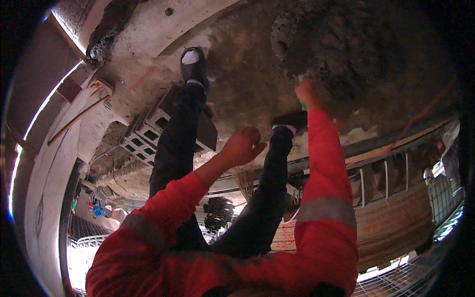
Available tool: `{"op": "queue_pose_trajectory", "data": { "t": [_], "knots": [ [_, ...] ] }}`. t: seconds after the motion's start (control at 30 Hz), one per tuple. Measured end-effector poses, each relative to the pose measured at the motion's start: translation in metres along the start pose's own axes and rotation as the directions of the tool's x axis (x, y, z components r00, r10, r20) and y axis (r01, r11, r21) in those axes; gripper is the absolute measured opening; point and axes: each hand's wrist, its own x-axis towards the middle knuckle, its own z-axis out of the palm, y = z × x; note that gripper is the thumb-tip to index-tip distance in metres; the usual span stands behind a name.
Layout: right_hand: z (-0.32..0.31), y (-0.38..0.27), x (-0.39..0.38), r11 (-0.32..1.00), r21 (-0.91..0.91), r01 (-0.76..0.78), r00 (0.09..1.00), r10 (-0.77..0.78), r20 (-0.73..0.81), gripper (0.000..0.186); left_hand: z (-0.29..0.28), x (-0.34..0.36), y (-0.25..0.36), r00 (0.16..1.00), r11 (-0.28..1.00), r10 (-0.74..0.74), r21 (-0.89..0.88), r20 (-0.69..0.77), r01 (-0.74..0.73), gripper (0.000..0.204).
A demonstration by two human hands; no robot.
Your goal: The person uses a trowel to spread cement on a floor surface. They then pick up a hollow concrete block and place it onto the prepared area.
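Note:
My right hand [306, 91] grips a green-handled tool [302, 106] at the edge of a heap of dark, wet mortar [341, 49]; the tool's working end is hard to make out. My left hand [245, 144] hangs between my legs with its fingers loosely curled, thumb apart and nothing visible in it. My left foot [193, 67], in a dark shoe and white sock, rests on the grey floor [237, 74]. My right foot [287, 123] is below the mortar, partly in shadow.
Hollow concrete blocks [148, 136] lie beside my left leg, with a thin wooden strip [76, 121] farther left. A ledge edge [356, 157] crosses the right side, above plywood sheets [391, 222] and wire mesh [445, 198]. Small coloured shapes [96, 208] at the far left are unclear.

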Motion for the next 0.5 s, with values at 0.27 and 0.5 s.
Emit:
{"op": "queue_pose_trajectory", "data": {
  "t": [0.27,0.5],
  "knots": [
    [0.072,-0.056,-0.127,0.999,0.008,-0.048,0.996,0.048,0.075,0.060,0.009,-0.017,-0.010,0.996,0.996,-0.015,0.088,0.091,0.007,0.027],
    [0.049,-0.138,0.048,0.888,0.459,-0.044,0.980,0.128,-0.153,0.080,0.030,-0.022,-0.021,0.962,0.961,-0.020,0.272,0.272,-0.057,0.036]
  ]
}}
